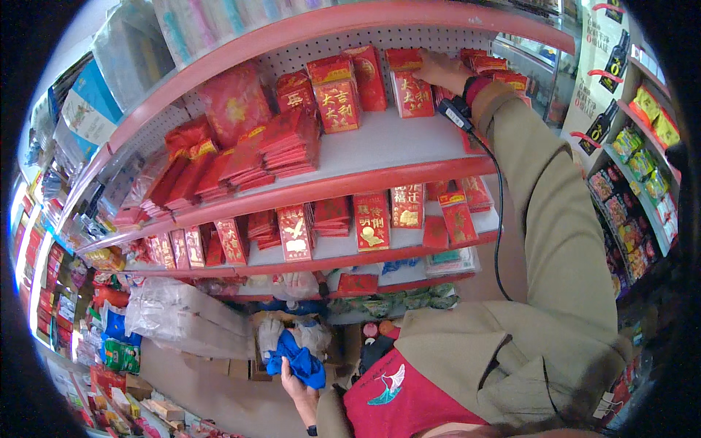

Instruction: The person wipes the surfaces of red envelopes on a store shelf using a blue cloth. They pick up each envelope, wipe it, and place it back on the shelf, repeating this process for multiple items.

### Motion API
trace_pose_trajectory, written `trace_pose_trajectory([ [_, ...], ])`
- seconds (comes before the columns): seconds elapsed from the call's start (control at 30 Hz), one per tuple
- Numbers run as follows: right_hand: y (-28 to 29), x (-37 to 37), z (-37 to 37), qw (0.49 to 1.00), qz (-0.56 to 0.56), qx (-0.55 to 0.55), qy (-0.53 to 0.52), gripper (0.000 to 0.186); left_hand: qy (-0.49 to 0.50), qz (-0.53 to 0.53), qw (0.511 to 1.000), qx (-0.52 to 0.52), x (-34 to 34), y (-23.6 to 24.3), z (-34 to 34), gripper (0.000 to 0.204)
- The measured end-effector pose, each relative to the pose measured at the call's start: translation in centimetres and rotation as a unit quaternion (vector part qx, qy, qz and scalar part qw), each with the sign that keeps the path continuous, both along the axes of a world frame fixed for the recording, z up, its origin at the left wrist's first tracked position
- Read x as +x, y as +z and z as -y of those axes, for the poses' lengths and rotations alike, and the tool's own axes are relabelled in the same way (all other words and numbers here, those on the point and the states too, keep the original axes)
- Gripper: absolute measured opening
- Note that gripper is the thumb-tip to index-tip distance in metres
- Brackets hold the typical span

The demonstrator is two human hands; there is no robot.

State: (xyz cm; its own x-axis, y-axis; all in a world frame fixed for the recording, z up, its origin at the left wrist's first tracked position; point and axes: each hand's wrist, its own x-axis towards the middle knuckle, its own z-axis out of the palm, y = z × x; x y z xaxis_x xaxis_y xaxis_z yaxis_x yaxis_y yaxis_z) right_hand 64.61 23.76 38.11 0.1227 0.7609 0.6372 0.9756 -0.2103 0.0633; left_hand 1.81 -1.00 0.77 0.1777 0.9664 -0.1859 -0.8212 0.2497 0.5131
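My right arm, in an olive sleeve, stretches up to the top visible shelf of red envelopes. My right hand (pixel 442 71) is closed at the upper right edge of an upright pack of red envelopes (pixel 415 96) with gold lettering; its fingertips are partly hidden. Low in the view, my left hand (pixel 296 388) is closed on a bunched blue cloth (pixel 299 360). Just left of the pack under my right hand stand another red envelope pack (pixel 370 79) and a gold-lettered one (pixel 336 98). Stacks of red envelopes (pixel 288 142) lie farther left.
A lower shelf (pixel 328 253) holds more red packets. Below it, an open cardboard box (pixel 332 347) stands behind the blue cloth, and a large plastic-wrapped bundle (pixel 182 317) sits to its left. A black cable (pixel 501 219) hangs from my right wrist. Snack racks (pixel 628 182) line the right.
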Motion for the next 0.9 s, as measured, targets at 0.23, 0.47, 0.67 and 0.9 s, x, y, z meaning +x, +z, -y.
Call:
trace_pose_trajectory([
  [0.23,0.5,-1.8,2.0,0.998,-0.035,-0.060,0.008,0.049,0.067,-0.092,0.991,-0.073,0.8,1.0,0.1,0.032],
  [0.47,0.0,-4.1,1.4,0.993,0.091,-0.034,-0.068,0.054,0.073,-0.070,0.990,-0.102,1.0,1.0,-0.3,0.034],
  [0.67,0.5,-6.8,2.6,0.992,0.009,-0.122,-0.025,0.050,0.025,-0.024,0.999,-0.040,0.4,0.7,0.0,0.032],
  [0.9,0.0,-7.1,0.6,0.990,0.111,-0.052,0.068,0.037,0.029,-0.005,0.999,-0.019,-0.2,0.2,0.3,0.032],
])
